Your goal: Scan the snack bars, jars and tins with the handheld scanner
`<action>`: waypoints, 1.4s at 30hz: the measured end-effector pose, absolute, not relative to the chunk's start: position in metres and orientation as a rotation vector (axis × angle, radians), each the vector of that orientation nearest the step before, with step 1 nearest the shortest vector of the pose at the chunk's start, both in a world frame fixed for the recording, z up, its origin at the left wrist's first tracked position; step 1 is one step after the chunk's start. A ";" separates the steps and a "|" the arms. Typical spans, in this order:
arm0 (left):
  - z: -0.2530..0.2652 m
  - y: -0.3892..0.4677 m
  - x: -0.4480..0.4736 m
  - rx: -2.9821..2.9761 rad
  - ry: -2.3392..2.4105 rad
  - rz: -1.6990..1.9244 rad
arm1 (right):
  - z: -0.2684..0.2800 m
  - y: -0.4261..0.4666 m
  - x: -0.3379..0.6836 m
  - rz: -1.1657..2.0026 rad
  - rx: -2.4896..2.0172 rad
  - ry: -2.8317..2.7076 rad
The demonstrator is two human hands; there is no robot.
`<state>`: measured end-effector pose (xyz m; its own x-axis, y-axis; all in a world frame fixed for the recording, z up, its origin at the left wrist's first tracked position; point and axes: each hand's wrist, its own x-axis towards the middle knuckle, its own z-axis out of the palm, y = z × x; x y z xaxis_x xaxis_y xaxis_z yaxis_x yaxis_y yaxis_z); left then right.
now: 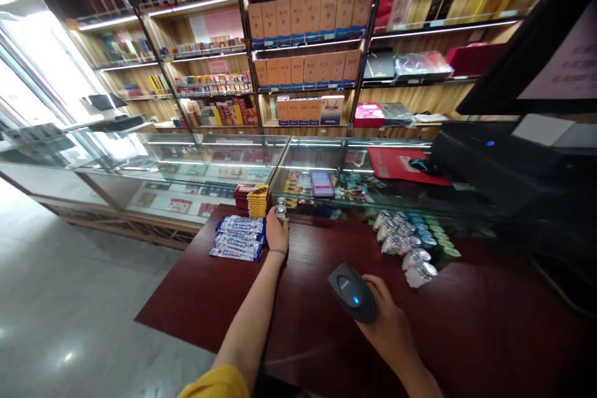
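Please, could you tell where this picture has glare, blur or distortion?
Head view: far-left windows washed out white, glare on the floor; head view: left shelves slanting, perhaps from a wide lens; head view: text on the monitor too blurred to read, scanner in the right hand clear in outline.

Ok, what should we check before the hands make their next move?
1. Right hand holds the dark-grey handheld scanner: ok.
2. Scanner's small blue light is lit: ok.
3. Left hand has the small silver-topped container: ok.
4. That container is lifted off the glossy dark-red table: cannot tell.
5. Scanner points squarely at that container: cannot tell.
6. Shiny blue-and-white packets lie on the table, apart from the scanner: ok.
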<state>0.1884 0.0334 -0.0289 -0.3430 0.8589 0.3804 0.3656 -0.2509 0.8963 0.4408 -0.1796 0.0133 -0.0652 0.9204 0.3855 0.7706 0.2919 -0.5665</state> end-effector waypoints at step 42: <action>-0.027 -0.054 0.377 1.691 0.847 1.389 | 0.029 -0.236 0.541 0.039 -1.853 -1.422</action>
<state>0.3775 -0.0541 -0.0273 0.1825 0.8649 0.4677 0.0198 -0.4788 0.8777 0.5411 -0.2357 0.0292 0.3722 0.8295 0.4165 0.8053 -0.0654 -0.5893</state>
